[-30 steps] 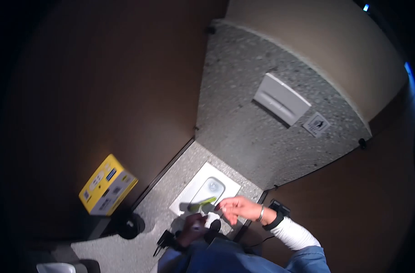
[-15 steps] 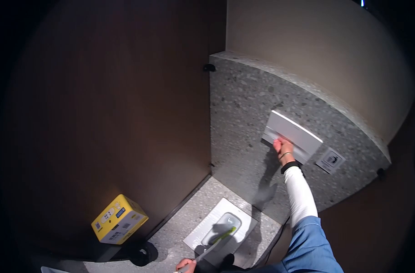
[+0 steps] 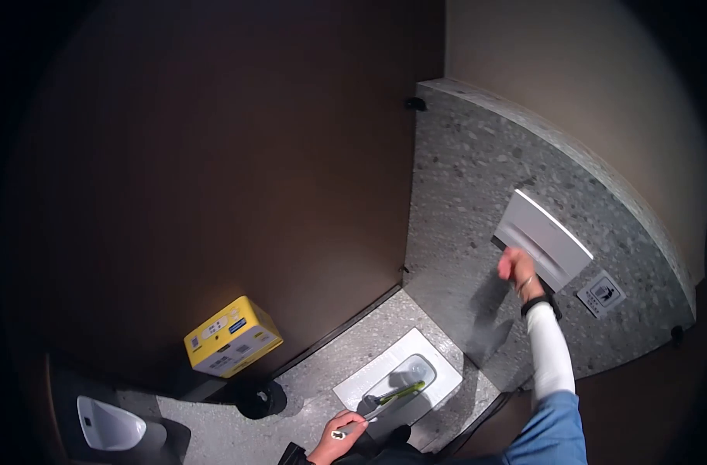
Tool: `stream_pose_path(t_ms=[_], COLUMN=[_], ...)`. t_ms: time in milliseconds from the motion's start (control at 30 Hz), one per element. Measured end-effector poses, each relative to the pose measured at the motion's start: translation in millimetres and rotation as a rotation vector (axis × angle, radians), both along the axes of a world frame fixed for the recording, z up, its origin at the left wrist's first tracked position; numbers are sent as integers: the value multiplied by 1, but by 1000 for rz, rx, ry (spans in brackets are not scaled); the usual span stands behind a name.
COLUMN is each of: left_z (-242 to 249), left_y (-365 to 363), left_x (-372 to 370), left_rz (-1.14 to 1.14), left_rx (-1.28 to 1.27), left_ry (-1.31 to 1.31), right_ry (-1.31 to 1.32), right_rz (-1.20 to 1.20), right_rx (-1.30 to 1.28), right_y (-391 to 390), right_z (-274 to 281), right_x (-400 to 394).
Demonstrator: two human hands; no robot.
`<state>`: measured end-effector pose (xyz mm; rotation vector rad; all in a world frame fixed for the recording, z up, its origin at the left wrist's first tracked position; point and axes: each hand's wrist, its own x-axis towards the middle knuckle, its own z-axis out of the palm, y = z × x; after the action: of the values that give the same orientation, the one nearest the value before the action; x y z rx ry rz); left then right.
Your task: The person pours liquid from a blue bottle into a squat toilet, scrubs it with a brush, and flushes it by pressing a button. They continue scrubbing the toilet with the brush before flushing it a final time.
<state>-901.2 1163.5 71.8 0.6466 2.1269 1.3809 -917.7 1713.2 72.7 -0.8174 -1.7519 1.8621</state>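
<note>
In my left hand (image 3: 345,430) is the pale handle of a toilet brush. Its green head (image 3: 404,393) reaches into the basin of a white squat toilet (image 3: 444,385) in the floor. My right hand (image 3: 517,269), fingers curled in, is just below the lower edge of a white wall panel (image 3: 551,239); whether it touches the panel is hard to tell. I can make out nothing in its fingers. A bracelet and a black band circle that wrist.
A yellow and white box (image 3: 233,337) stands by the dark partition (image 3: 252,170) at left, above a black bin (image 3: 262,399). A white urinal (image 3: 113,424) is at lower left. A small sign (image 3: 601,294) hangs on the speckled stone wall (image 3: 462,178).
The view has swung left, bringing the urinal into sight. My right hand has dropped down from the panel's front. My left hand with the brush shows more fully.
</note>
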Motion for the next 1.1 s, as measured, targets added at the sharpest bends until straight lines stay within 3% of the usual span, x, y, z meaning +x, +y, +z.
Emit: stream_pose_path(t_ms=[33, 100, 167, 200, 233, 267, 333, 367, 400, 433, 467, 533, 567, 600, 667, 700, 733, 800, 933, 1000, 1100], left_z=[-13, -29, -30, -34, -37, 2, -12, -20, -25, -32, -24, -65, -57, -75, -85, -100, -116, -123, -102, -100, -96], left_y=[-1, -10, -6, 0, 4, 5, 5, -1, -7, -13, -39, -88, -116, -149, -212, -246, -279, -326, -357, -362, -357], left_x=[-2, 1, -4, 2, 7, -2, -5, -6, -7, -4, -17, -29, -41, -45, -54, -55, -52, -46, -37, -28, -12], left_rz=[-19, -7, -146, -78, -6, -211, -407, -402, -466, -535, -603, -442, -346, -249, -191, -199, -200, -168, -107, 90, 186], left_rx=[55, 82, 116, 268, 424, 268, 175, 179, 144, 115, -35, -84, -43, -89, -248, -302, -359, -452, -561, -515, -482], left_ry=[108, 203, 210, -40, -288, 238, 261, 245, 390, 527, 289, 150, 176, 273, 212, 204, 200, 80, 10, -16, -58], right_ry=[-78, -251, -666, -732, -559, -673, -611, -523, -434, -99, -569, -745, -808, -1094, -1405, -1132, -1146, -1583, -1644, -1564, -1627], right_rz=[34, 384, 669, 802, 895, 830, 816, 564, 296, 453, 483, 488, 516, 498, 1006, 882, 879, 574, 824, 812, 985], right_rx=[-22, -29, -237, -295, -344, -667, -559, -712, -846, -1362, -923, -898, -786, -641, 682, 707, 709, 837, 970, 955, 995], right_y=[-50, -143, -243, -281, -324, -360, -408, -421, -428, -409, -420, -410, -405, -400, -386, -335, -338, -348, -417, -423, -406], right_z=[2, -32, -79, -132, -131, -91, -124, -156, -201, -238, -100, -73, -76, -79, -73, -182, -168, -124, -71, -43, -59], right_x=[4, 28, 54, 75, 94, 90, 111, 117, 131, 156, 159, 204, 239, 264, 298, 389, 377, 322, 269, 264, 266])
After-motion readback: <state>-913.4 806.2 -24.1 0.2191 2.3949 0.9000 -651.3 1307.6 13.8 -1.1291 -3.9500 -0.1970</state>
